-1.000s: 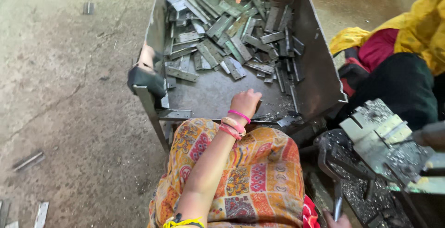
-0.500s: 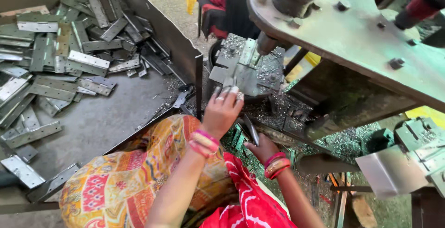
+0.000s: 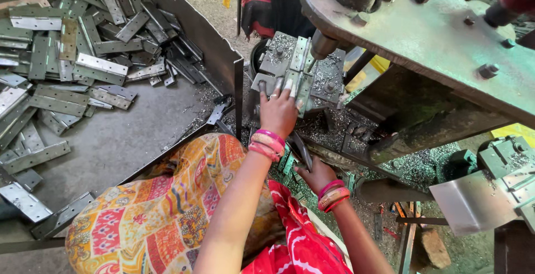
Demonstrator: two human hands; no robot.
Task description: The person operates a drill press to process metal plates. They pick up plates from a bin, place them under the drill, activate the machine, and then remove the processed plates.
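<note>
The left hand [image 3: 278, 112] is reaching forward onto the press fixture [image 3: 290, 76], fingers spread apart and lying flat. The fingertips [image 3: 277, 88] are pressing on a narrow metal strip [image 3: 299, 62] that is sitting upright along the middle of the fixture block. Nothing is being clamped in this hand; it is resting on top. Pink and orange bangles are sitting at the wrist.

The right hand [image 3: 316, 173] is lying lower, below the near edge of the fixture, fingers curled together around a dark lever [image 3: 304, 150] that is slanting up toward the block. The grip is looking closed, though the fingertips themselves are hidden under the hand.

The punch [image 3: 322, 45] of the press is hanging just above the far right corner of the fixture, close beside the strip. Whether it is touching cannot be told. The heavy grey press frame [image 3: 423, 34] is spanning the upper right.

Metal shavings [image 3: 334, 123] are lying around the base of the fixture.

To the left, a sheet-metal bin [image 3: 223, 62] is standing, its right wall just beside the fixture. Grey hinge blanks [image 3: 83, 56] are lying piled toward its far left corner; the near right part of the bin floor is showing bare metal.

The person's lap, in orange patterned cloth [image 3: 167, 207], is pressing against the bin's near edge.
</note>
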